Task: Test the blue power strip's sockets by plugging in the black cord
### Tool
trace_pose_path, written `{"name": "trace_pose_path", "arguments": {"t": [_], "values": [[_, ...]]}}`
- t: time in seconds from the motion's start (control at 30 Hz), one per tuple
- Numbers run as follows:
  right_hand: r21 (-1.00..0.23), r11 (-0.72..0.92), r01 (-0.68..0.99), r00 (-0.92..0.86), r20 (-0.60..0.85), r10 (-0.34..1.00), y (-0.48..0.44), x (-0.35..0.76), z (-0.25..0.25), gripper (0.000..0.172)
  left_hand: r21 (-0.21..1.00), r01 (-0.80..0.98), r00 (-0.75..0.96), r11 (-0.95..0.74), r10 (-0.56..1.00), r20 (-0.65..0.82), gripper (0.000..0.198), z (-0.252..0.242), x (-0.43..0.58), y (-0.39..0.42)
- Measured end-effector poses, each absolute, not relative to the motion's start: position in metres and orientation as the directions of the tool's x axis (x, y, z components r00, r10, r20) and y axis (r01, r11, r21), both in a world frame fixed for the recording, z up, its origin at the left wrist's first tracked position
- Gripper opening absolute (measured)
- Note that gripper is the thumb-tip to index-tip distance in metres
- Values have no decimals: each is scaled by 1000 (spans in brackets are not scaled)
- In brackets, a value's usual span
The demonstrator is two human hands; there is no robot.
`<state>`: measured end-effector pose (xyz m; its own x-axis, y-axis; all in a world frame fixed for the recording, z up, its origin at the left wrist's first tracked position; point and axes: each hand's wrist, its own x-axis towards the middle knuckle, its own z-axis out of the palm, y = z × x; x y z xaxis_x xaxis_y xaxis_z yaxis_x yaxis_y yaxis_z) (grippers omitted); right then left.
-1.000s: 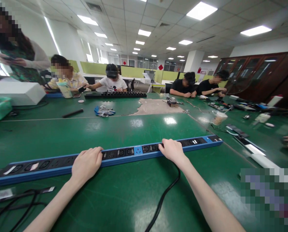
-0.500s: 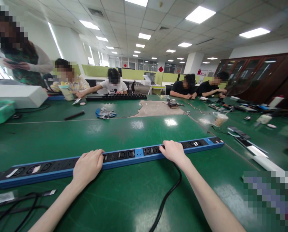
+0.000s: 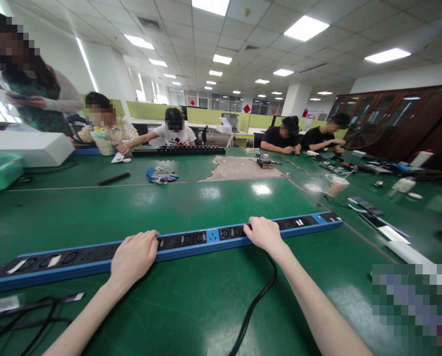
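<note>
A long blue and black power strip (image 3: 202, 240) lies across the green table (image 3: 191, 202) in front of me, with several sockets along its top. My left hand (image 3: 133, 257) grips it left of its middle, fingers curled over the top. My right hand (image 3: 266, 234) grips it right of the middle in the same way. A black cable (image 3: 256, 301) runs from under my right hand toward me.
Several seated people work at the far side, near a black power strip (image 3: 178, 150). Grey-blue gloves (image 3: 161, 174), a black bar (image 3: 113, 178), a green bin (image 3: 0, 170), a white box (image 3: 24, 147), a cup (image 3: 336, 185) and parts at the right lie about. Black cables (image 3: 16, 316) are at lower left.
Both hands have stayed on the blue power strip. The view has tilted slightly, so the strip sits a little higher in the picture. A far person's arm reaches out further.
</note>
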<state>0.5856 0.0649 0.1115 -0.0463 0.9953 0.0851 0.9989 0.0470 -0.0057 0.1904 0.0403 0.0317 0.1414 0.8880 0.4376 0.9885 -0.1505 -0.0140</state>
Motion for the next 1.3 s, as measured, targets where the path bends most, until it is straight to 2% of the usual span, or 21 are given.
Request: {"name": "trace_pose_path", "arguments": {"t": [0.23, 0.4, 0.47, 0.57, 0.73, 0.93, 1.3], "values": [[-13, 68, 998, -66, 119, 991, 61, 589, 108, 42, -5, 990, 129, -139, 903, 411, 37, 33, 191, 40], [2, 91, 996, -91, 105, 990, 60, 591, 110, 44, 29, 997, 55, -71, 926, 374, 37, 38, 199, 40], [-3, 93, 996, -92, 93, 991, 61, 591, 111, 44, 44, 997, 39, -62, 913, 406, 36, 43, 215, 38], [-11, 81, 997, -79, 109, 991, 61, 593, 109, 43, 75, 979, 133, -190, 870, 474, 36, 53, 260, 35], [-32, 92, 995, -86, 145, 986, 59, 597, 103, 43, 128, 926, 247, -355, 826, 507, 31, 59, 363, 41], [-31, 121, 992, -116, 144, 983, 59, 600, 104, 40, 99, 950, 211, -297, 841, 498, 29, 45, 427, 55], [-33, 124, 992, -118, 150, 982, 67, 599, 105, 41, 77, 951, 205, -299, 797, 568, 28, 37, 431, 60]]}}
